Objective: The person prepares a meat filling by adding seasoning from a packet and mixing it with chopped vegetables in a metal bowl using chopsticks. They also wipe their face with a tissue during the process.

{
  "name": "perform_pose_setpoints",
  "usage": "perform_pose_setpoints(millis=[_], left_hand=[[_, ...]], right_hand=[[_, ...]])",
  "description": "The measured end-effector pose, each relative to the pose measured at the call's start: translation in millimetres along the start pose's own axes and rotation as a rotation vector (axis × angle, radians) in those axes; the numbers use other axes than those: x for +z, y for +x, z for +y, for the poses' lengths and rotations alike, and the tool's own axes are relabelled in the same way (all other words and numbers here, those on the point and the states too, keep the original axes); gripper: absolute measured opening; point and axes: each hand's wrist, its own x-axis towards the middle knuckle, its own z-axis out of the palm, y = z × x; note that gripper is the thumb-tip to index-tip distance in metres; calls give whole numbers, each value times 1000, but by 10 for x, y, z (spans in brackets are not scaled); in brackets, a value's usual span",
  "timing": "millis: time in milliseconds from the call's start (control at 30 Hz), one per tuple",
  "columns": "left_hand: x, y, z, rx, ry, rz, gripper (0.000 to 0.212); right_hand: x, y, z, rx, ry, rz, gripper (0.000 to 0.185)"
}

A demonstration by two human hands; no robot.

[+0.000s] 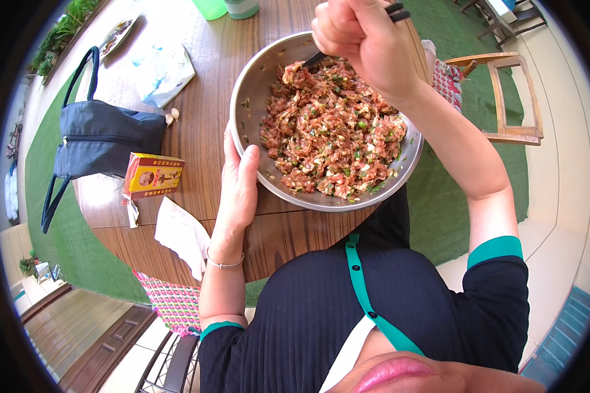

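A wide stainless-steel bowl [248, 88] stands at the near right edge of the wooden table. Raw minced meat mixed with chopped green herbs [332, 130] fills much of it. My left hand [239, 182] grips the bowl's left side, its thumb at the rim and its fingers partly hidden around the outside. Above the far right rim, my right fist [366, 46] is closed around black chopsticks [314, 59]. Their lower ends reach into the meat at the far side, where a clump sits against them; the tips are hidden.
Left on the wooden table [216, 98] are a dark blue bag [108, 140], a yellow-and-red box [155, 176], white tissue [181, 231], garlic cloves [172, 116] and a plastic bag [167, 76]. Farther off are a plate [123, 37] and cups [242, 7]. A wooden chair [514, 98] stands right.
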Motion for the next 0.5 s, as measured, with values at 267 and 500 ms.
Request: perform_pose_setpoints(millis=[267,500], left_hand=[[5,-10,-1,-22,4,19,66],[22,-10,34,-9,40,1,65]], right_hand=[[137,75,-147,-46,271,-115,56],[328,-84,-23,84,71,-81,55]])
